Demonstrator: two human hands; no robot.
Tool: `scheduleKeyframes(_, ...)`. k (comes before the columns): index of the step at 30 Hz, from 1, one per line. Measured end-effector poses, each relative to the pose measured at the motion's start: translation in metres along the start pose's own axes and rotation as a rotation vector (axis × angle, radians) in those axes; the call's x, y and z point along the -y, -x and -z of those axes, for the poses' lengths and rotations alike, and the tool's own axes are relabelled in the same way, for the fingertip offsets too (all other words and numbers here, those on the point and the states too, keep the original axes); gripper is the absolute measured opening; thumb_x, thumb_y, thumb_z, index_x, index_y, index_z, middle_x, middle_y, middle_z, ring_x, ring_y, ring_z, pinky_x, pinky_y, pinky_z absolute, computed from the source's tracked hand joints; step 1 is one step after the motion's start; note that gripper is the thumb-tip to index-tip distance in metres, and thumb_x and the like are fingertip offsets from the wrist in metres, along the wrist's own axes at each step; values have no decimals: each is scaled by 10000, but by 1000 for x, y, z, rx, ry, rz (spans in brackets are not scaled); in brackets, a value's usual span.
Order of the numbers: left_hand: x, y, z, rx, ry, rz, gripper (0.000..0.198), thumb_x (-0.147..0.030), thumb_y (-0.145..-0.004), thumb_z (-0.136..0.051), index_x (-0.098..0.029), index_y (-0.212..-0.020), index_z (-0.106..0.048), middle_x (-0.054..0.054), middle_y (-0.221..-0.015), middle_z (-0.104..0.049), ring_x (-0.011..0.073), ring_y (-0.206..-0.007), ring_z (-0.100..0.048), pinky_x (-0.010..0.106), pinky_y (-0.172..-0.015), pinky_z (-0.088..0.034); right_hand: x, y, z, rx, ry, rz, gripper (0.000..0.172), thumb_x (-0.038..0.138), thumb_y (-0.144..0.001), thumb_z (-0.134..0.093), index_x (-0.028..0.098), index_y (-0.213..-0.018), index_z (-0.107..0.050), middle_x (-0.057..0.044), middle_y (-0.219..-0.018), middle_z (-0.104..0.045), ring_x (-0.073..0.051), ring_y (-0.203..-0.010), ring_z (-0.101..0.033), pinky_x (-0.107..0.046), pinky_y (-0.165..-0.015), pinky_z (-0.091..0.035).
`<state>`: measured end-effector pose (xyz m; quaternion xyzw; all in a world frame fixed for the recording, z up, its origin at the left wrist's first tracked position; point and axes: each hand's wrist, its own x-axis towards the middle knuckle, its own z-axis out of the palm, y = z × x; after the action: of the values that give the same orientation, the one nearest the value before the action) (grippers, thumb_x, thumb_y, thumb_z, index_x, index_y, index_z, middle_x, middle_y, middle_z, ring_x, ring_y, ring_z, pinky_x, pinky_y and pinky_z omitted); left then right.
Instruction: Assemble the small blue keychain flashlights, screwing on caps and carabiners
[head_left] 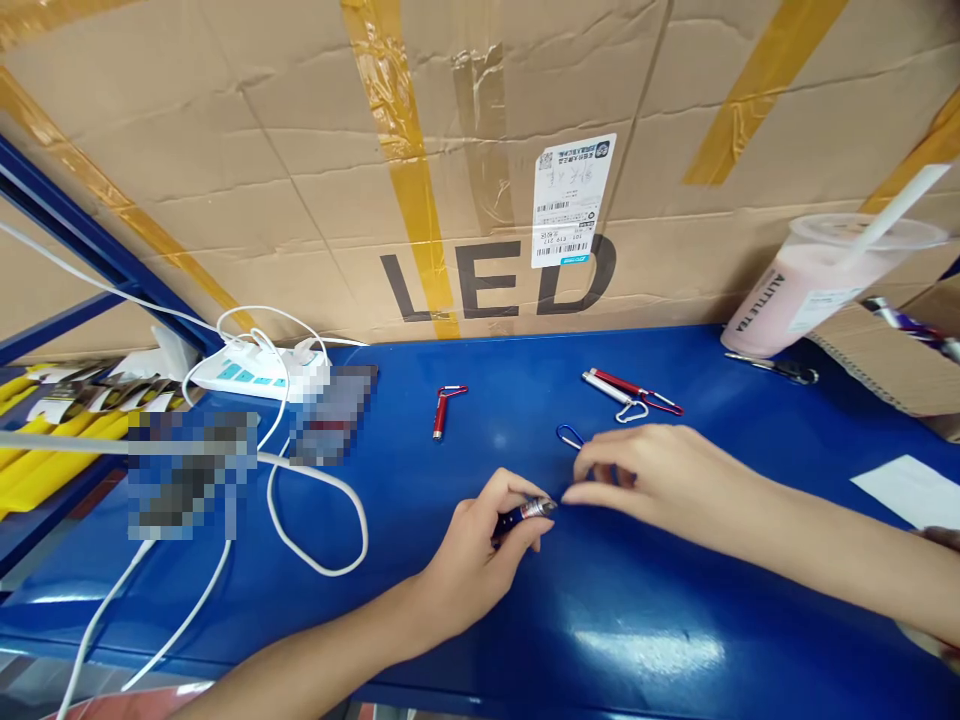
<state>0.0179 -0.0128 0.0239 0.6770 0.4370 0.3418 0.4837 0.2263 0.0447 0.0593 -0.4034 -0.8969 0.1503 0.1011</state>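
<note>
My left hand (pixel 480 545) is closed around a small dark-blue penlight (pixel 529 511), its silver end pointing right between thumb and fingers. Just to the right, my right hand (pixel 637 475) hovers over the table with curled fingers and the thumb a little apart from them. No object shows between those fingertips. Behind them a blue carabiner clip (pixel 570 436) is partly hidden. Farther back lie a silver penlight (pixel 604 386) and a red penlight (pixel 619 382), side by side with clips attached. Another red penlight (pixel 439 415) with a clip lies on its own, left of centre.
On the blue table (pixel 405 480), a white power strip (pixel 251 370) and looping cables lie left, near blurred-out items. A pink drink cup (pixel 802 285) with a straw, a key (pixel 772 367) and white paper (pixel 911 490) are right. A large cardboard box (pixel 315 200) stands behind.
</note>
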Motion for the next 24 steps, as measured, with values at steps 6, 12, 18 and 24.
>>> scheduleKeyframes(6, -2, -6, 0, 25, 155, 162, 138, -274, -912, -482, -161, -992, -476, -26, -745, -471, 96, -700, -432, 217, -665, -344, -28, 0, -24, -228, 339, -132, 157, 329, -859, -612, 224, -912, -716, -4, -857, -635, -115, -636, -607, -197, -467, -293)
scheduleKeyframes(12, -4, -10, -2, 34, 88, 191, 205, -225, -869, -522, -188, -816, -327, -49, -739, -386, 75, -607, -323, 205, -600, -330, -23, 4, -36, -212, 261, -102, 185, 216, -843, -542, 228, -790, -719, 20, -821, -619, -50, -496, -542, -190, -418, -232)
scheduleKeyframes(18, -11, -21, -1, 68, -9, 255, 216, -323, -895, -495, -186, -833, -339, -20, -802, -493, 93, -669, -435, 224, -636, -381, -8, 13, -36, -234, 43, -5, 163, 158, -765, -531, 221, -728, -677, 57, -803, -612, -28, -448, -533, -162, -412, -302)
scheduleKeyframes(24, -2, -32, -6, 66, 15, 206, 184, -297, -944, -389, -196, -805, -324, -51, -678, -468, 96, -628, -445, 223, -618, -366, 9, 17, -36, -421, -79, 123, 285, 222, -897, -421, 198, -758, -668, 25, -869, -657, -36, -504, -563, -132, -451, -423)
